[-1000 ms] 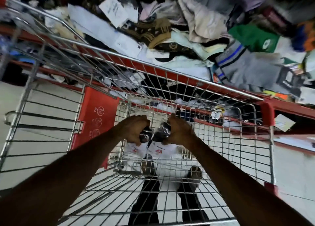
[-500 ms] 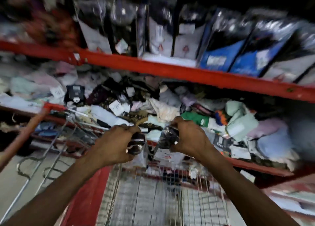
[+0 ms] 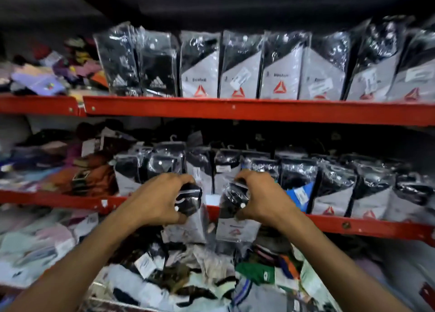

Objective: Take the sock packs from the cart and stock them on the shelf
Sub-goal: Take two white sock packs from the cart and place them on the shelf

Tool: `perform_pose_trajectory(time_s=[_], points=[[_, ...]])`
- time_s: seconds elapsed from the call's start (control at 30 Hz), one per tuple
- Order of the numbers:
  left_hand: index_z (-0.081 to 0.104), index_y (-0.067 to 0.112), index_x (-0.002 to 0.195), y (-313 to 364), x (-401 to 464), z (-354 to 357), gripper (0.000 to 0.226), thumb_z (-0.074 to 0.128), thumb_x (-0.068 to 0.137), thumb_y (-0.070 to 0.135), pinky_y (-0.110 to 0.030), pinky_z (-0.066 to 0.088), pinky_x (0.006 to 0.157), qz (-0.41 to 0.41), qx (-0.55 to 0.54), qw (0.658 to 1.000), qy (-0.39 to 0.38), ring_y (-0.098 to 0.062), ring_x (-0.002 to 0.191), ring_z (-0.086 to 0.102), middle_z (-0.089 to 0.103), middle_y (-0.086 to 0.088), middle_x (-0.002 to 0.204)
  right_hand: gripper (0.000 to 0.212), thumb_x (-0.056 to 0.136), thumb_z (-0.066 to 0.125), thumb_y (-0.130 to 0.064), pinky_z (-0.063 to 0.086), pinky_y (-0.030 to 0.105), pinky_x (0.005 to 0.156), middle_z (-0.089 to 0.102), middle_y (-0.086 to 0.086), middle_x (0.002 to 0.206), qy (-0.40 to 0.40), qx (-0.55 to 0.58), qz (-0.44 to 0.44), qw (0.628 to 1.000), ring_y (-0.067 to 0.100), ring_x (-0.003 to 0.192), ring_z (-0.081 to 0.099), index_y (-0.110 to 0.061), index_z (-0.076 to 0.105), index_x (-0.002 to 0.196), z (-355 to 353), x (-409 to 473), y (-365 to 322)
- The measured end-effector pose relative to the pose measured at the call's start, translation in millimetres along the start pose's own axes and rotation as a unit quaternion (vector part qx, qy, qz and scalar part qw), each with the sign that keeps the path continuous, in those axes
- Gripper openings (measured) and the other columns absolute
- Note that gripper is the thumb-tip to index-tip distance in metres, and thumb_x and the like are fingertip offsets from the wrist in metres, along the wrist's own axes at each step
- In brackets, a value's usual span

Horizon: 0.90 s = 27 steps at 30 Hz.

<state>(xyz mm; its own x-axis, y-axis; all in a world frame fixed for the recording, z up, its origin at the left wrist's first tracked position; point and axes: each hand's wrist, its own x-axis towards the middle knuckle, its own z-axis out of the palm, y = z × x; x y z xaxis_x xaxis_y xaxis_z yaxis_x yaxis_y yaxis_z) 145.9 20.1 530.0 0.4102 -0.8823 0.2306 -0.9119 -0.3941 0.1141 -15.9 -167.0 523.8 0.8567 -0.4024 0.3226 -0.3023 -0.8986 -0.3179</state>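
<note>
My left hand (image 3: 156, 200) grips the top of one black-and-grey sock pack (image 3: 188, 217) in clear plastic. My right hand (image 3: 261, 200) grips a second sock pack (image 3: 231, 220) of the same kind. Both packs hang side by side in front of the red edge of the middle shelf (image 3: 367, 224). Just behind them on that shelf stands a row of similar sock packs (image 3: 334, 189). The cart is out of view.
The upper shelf (image 3: 235, 109) holds a full upright row of black and grey sock packs (image 3: 242, 69). Loose coloured socks lie heaped at the left of both shelves (image 3: 47, 76) and in the bin below my hands (image 3: 188, 276).
The view has swung up from the cart to the shelves. Both hands have lifted the two sock packs out of the cart and up to the middle shelf's front edge.
</note>
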Motion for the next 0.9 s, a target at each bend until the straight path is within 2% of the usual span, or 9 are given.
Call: perform_pose_trajectory(time_s=[0.17,0.3,0.43,0.53,0.63,0.7,0.8,0.9], points=[[0.053,0.029,0.122,-15,45,-31,0.071,0.084,0.058,0.035,-0.040,0.059,0.065,-0.010,0.013,1.000,0.017,-0.012,0.070,0.067,0.073,0.006,0.083,0.079,0.050,0.096,-0.032,0.058,0.044,0.075,0.068,0.007,0.101,0.026,-0.017,-0.015,0.999,0.029,0.091,0.066,-0.013,0.057,0.116,-17,43,-16],[0.052,0.025,0.125,-25,78,-40,0.072,0.088,0.062,0.032,-0.043,0.060,0.065,-0.012,0.023,1.000,0.004,-0.017,0.071,0.068,0.072,0.001,0.093,0.083,0.053,0.096,-0.027,0.057,0.039,0.075,0.067,0.010,0.110,0.018,-0.035,-0.004,0.999,0.031,0.095,0.065,-0.011,0.055,0.124,-21,75,-25],[0.051,0.020,0.134,-38,104,-33,0.085,0.088,0.059,0.035,-0.044,0.060,0.072,-0.012,0.026,1.000,0.007,-0.020,0.075,0.067,0.073,-0.004,0.098,0.076,0.053,0.096,-0.024,0.057,0.041,0.071,0.067,0.011,0.105,0.001,-0.054,0.012,0.998,0.032,0.090,0.066,-0.010,0.057,0.116,-14,99,-25],[0.053,0.020,0.136,-46,123,-21,0.090,0.088,0.055,0.039,-0.044,0.061,0.079,-0.011,0.027,1.000,0.007,-0.024,0.094,0.069,0.072,-0.005,0.113,0.073,0.054,0.096,-0.023,0.055,0.040,0.069,0.066,0.011,0.103,-0.010,-0.066,0.022,0.998,0.033,0.090,0.066,-0.009,0.057,0.115,-5,115,-20],[0.055,0.019,0.134,-50,137,-8,0.092,0.091,0.052,0.041,-0.044,0.059,0.087,-0.007,0.021,1.000,0.001,-0.026,0.109,0.066,0.069,-0.005,0.121,0.077,0.054,0.097,-0.022,0.058,0.043,0.078,0.065,0.013,0.110,-0.023,-0.073,0.030,0.997,0.035,0.098,0.067,-0.010,0.057,0.119,3,125,-14],[0.055,0.018,0.133,-53,144,2,0.092,0.094,0.053,0.040,-0.044,0.060,0.088,-0.009,0.017,1.000,-0.012,-0.026,0.109,0.066,0.068,-0.004,0.123,0.079,0.054,0.097,-0.022,0.059,0.043,0.081,0.064,0.012,0.112,-0.041,-0.069,0.040,0.996,0.035,0.100,0.067,-0.010,0.058,0.121,9,130,-10],[0.058,0.018,0.129,-57,150,14,0.087,0.094,0.053,0.036,-0.044,0.061,0.085,-0.010,0.010,1.000,-0.026,-0.024,0.106,0.068,0.070,-0.004,0.122,0.071,0.053,0.098,-0.024,0.059,0.041,0.079,0.066,0.011,0.107,-0.058,-0.073,0.044,0.995,0.033,0.099,0.066,-0.007,0.063,0.112,17,134,-2],[0.056,0.018,0.135,-59,154,19,0.090,0.094,0.055,0.034,-0.044,0.058,0.094,-0.008,0.009,1.000,-0.029,-0.024,0.118,0.062,0.063,-0.005,0.135,0.075,0.051,0.097,-0.031,0.055,0.043,0.090,0.063,0.014,0.115,-0.058,-0.092,0.046,0.993,0.035,0.114,0.055,-0.008,0.063,0.113,25,138,4]])
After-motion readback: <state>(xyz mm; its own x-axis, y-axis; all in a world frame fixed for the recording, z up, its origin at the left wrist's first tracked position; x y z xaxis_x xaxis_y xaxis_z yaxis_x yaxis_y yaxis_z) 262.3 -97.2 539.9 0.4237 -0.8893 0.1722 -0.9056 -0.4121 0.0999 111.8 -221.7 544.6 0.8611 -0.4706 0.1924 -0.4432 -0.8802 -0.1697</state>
